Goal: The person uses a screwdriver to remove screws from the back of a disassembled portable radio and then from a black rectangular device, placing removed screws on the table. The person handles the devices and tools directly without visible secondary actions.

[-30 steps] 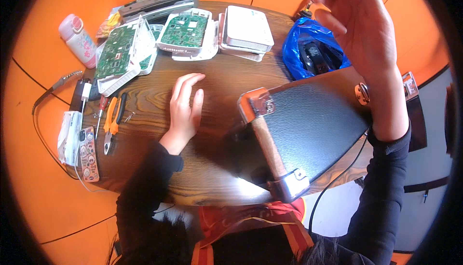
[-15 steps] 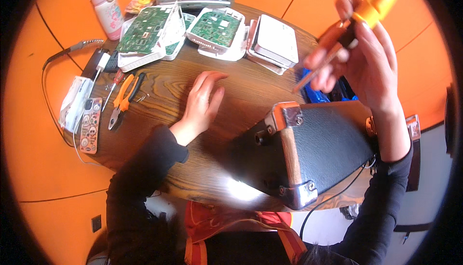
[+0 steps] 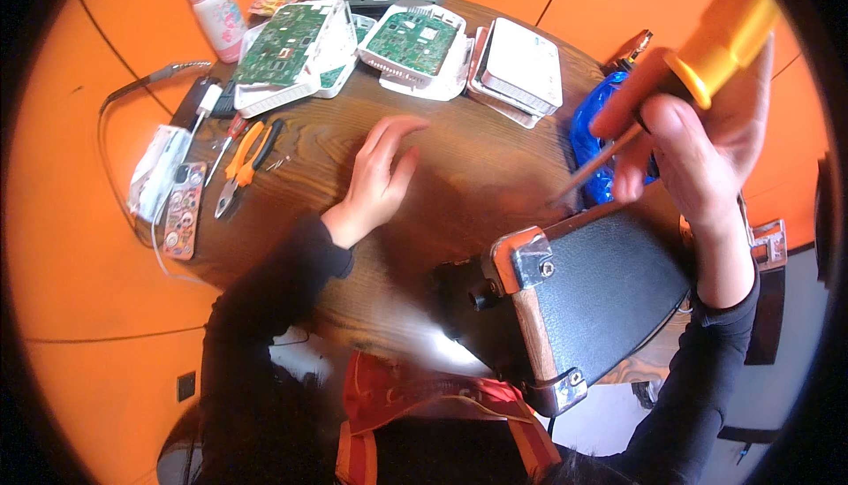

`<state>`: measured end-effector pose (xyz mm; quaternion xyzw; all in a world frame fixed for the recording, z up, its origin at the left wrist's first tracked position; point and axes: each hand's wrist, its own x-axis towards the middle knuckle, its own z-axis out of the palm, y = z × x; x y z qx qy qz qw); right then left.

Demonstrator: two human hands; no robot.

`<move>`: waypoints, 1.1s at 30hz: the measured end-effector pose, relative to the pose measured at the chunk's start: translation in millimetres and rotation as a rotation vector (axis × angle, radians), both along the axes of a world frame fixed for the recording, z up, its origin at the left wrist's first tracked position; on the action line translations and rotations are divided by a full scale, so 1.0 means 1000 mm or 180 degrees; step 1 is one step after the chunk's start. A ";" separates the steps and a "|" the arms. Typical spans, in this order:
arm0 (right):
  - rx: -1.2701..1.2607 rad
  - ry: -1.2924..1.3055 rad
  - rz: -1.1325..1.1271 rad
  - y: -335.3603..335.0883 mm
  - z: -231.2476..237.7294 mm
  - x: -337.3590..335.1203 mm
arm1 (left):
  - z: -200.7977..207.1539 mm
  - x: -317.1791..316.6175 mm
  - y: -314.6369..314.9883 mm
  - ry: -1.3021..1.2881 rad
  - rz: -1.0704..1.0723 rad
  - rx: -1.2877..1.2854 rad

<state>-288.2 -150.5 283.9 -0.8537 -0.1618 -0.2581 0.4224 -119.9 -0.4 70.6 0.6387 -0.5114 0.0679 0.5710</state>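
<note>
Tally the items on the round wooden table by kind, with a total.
Green circuit boards in white shells: 2
Closed white box: 1
Pink bottle: 1
Orange-handled pliers: 1
Blue bag: 1
Black case: 1
Total: 7

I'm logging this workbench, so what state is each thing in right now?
right hand: raised, gripping the screwdriver
screwdriver: held, tip tilted down
left hand: open, flat on the table
routers: opened, green boards exposed
white router: closed
black case: closed
pliers: lying on the table
</note>
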 end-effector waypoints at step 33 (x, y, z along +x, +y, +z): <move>0.0577 -0.0990 0.0236 0.008 -0.010 0.125 | 0.063 0.005 0.002 0.0723 -0.0776 -0.1166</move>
